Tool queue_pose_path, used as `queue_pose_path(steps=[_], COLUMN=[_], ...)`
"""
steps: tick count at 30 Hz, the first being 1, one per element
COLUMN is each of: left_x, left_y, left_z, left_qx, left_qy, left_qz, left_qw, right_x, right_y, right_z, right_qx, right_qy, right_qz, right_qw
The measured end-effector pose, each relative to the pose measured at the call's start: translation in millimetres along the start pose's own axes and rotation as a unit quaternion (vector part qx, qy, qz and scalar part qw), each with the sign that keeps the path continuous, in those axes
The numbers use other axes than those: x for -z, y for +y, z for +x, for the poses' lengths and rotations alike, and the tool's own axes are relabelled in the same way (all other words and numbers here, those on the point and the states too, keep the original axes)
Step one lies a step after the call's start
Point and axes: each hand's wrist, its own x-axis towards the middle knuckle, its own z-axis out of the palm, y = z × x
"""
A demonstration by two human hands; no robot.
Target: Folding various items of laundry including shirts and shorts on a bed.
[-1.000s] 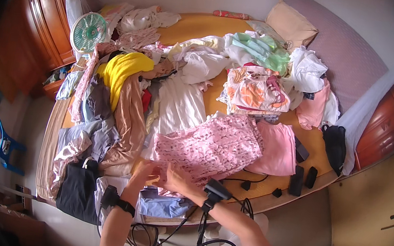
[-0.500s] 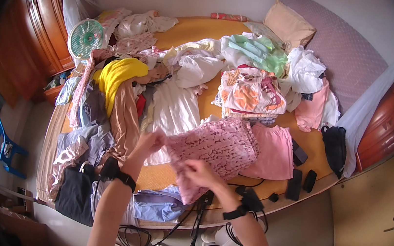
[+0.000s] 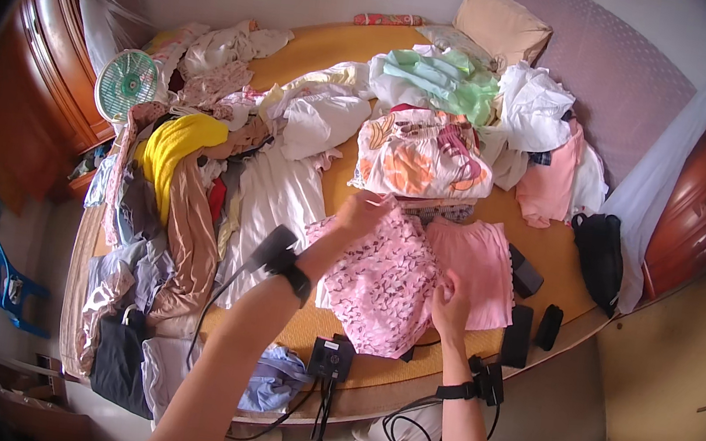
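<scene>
A pink garment with a small dark print lies partly spread near the bed's front edge; its kind is hard to tell. Pinched at its upper edge are the fingers of my left hand, just below a folded stack topped with a white-and-orange patterned piece. My right hand is at the garment's right edge, its thumb and fingers curled in on the cloth. Plain pink shorts lie flat beside it, partly covered by the print garment. Both wrists wear black straps with small devices.
Clothes heap up on the left, among them a yellow cloth near a green fan. A small black device with cables stands at the front edge. Black cases and a black bag lie to the right.
The print garment has gone from being held up and bunched to lying lower and wider. My left hand has moved right and farther away; my right hand has moved right, to its right edge.
</scene>
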Motion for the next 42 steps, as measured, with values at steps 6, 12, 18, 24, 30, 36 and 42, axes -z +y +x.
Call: queue_pose_path(steps=[6, 12, 18, 24, 30, 36, 42], left_x=[76, 80, 70, 70, 52, 64, 30], left_y=[-58, -55, -2, 62, 152, 156, 162], left_z=[-38, -63, -67, -83, -113, -99, -81], left_qx=[0.089, 0.303, 0.293, 0.222, 0.1, 0.087, 0.037], left_qy=[0.233, 0.017, -0.054, -0.097, -0.124, -0.1, -0.035], left_qz=[0.195, -0.048, -0.213, -0.468, -0.443, -0.372, -0.419], left_qw=[0.949, 0.952, 0.931, 0.85, 0.882, 0.919, 0.907], right_x=[24, 3, -30, -25, 13, 119, 146], right_y=[-39, -62, -61, -92, -93, -105, -92], right_z=[-71, -99, -91, -84, -47, 18, 83], right_qx=[-0.277, -0.489, -0.587, -0.556, -0.331, -0.342, -0.189], right_qy=[-0.022, -0.239, -0.274, -0.266, -0.189, -0.11, -0.017], right_qz=[0.249, 0.404, 0.42, 0.563, 0.85, 0.571, 0.519], right_qw=[0.928, 0.735, 0.636, 0.551, 0.364, 0.738, 0.834])
